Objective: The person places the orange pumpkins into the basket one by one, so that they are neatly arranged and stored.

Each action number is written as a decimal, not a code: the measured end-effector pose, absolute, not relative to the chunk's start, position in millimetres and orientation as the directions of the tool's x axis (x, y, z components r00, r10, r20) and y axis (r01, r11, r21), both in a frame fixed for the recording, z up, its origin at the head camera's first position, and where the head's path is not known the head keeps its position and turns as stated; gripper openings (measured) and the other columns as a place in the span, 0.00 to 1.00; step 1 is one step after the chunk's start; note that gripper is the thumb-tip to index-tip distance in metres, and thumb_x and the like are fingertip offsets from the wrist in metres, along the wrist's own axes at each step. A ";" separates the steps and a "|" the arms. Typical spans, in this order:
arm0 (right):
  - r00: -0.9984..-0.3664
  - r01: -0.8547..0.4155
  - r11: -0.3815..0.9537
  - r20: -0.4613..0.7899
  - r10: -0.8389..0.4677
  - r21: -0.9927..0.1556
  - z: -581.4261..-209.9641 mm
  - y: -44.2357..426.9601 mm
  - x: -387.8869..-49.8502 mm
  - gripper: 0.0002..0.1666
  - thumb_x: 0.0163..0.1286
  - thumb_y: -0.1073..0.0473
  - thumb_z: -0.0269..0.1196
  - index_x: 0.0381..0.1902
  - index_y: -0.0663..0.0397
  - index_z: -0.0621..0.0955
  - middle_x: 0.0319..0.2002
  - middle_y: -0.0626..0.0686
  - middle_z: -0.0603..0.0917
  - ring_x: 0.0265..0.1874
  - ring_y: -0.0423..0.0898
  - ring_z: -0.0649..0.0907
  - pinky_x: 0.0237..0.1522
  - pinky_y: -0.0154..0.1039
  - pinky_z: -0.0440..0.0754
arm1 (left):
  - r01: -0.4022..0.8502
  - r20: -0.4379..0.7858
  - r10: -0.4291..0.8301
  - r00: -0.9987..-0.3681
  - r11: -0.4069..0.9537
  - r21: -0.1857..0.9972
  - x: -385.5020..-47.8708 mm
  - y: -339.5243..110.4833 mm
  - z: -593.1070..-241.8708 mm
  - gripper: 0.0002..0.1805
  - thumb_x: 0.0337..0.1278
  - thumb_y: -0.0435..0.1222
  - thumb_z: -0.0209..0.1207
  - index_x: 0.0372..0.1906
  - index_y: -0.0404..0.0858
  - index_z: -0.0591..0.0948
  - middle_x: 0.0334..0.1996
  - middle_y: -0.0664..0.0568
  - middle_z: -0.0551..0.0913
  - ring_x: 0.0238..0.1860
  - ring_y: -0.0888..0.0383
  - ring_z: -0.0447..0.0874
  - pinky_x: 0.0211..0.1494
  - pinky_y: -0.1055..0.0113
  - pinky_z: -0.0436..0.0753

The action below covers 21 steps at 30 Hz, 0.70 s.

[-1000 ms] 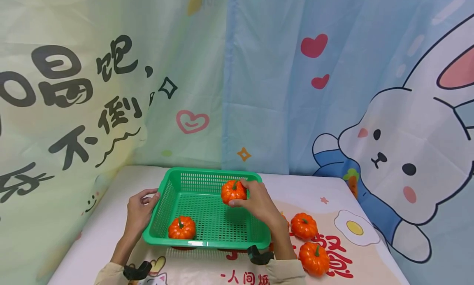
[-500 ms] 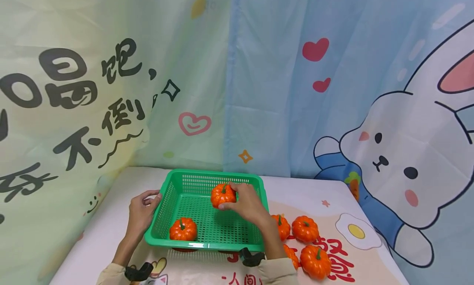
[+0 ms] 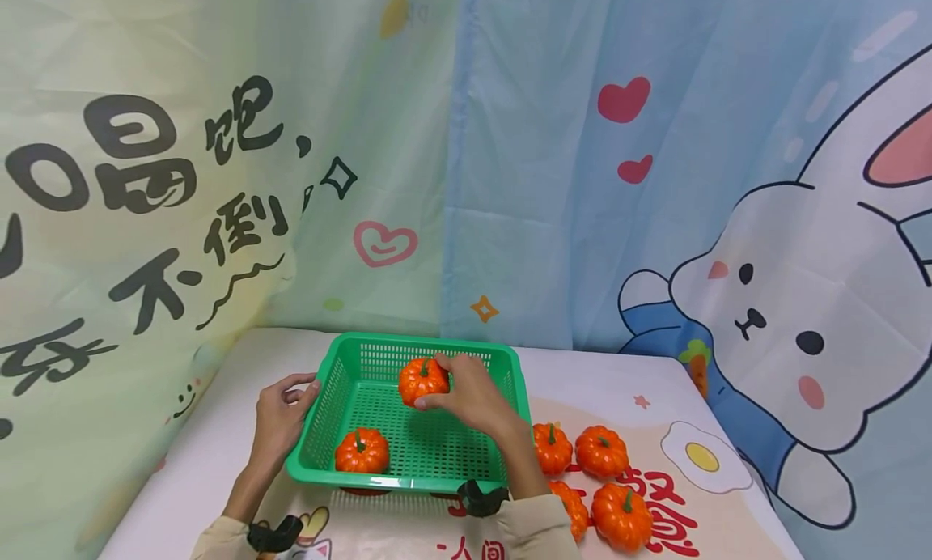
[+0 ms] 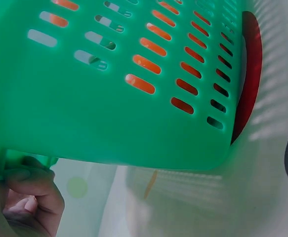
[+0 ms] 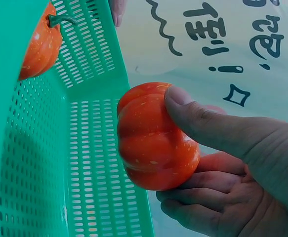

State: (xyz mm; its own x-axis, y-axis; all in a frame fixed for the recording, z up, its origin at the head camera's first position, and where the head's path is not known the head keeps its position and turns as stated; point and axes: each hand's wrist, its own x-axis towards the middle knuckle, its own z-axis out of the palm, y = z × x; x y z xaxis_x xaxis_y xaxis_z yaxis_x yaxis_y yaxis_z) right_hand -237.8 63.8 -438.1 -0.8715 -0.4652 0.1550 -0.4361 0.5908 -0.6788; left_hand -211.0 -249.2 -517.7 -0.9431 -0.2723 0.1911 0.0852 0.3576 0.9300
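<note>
A small orange pumpkin [image 3: 422, 382] with a green stem is held in my right hand [image 3: 472, 394], thumb on one side and fingers on the other. It hangs over the green plastic basket [image 3: 408, 485], clear of the basket floor. Another pumpkin [image 3: 362, 451] sits inside, in the near left corner. My left hand [image 3: 280, 418] pinches the basket's left rim; in the left wrist view its curled fingers [image 4: 35, 190] show at the rim. The right wrist view shows the held pumpkin [image 5: 156, 138] between thumb and fingers.
Several more pumpkins [image 3: 601, 451] lie on the table right of the basket, some partly behind the right forearm. The printed cloth [image 3: 699, 536] covers the table. A curtain [image 3: 510, 220] with a rabbit drawing hangs behind. A black band [image 3: 275, 534] circles each wrist.
My right hand has carried the held pumpkin leftward over the basket. More of the pumpkins on the right now show past the forearm. The left hand stays at the rim.
</note>
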 end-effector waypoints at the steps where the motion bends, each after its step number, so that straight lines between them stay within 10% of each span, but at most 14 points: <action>1: -0.868 -0.442 0.589 0.156 -0.472 -0.676 -438.2 62.3 -238.7 0.46 0.68 0.53 0.80 0.76 0.69 0.75 0.49 0.58 0.93 0.41 0.46 0.87 0.43 0.38 0.87 | 0.085 0.191 -0.273 -0.943 0.356 0.930 -210.9 -249.1 -517.7 0.17 0.80 0.36 0.63 0.59 0.27 0.86 0.26 0.41 0.90 0.19 0.66 0.82 0.26 0.72 0.80; 21: -0.821 -0.508 0.570 0.163 -0.547 -0.645 -437.5 38.9 -251.3 0.23 0.67 0.55 0.81 0.55 0.61 0.88 0.33 0.50 0.86 0.31 0.46 0.80 0.35 0.32 0.76 | 0.083 0.191 -0.274 -0.943 0.362 0.929 -210.9 -248.9 -517.9 0.17 0.80 0.36 0.63 0.59 0.27 0.86 0.27 0.41 0.91 0.21 0.66 0.83 0.27 0.72 0.81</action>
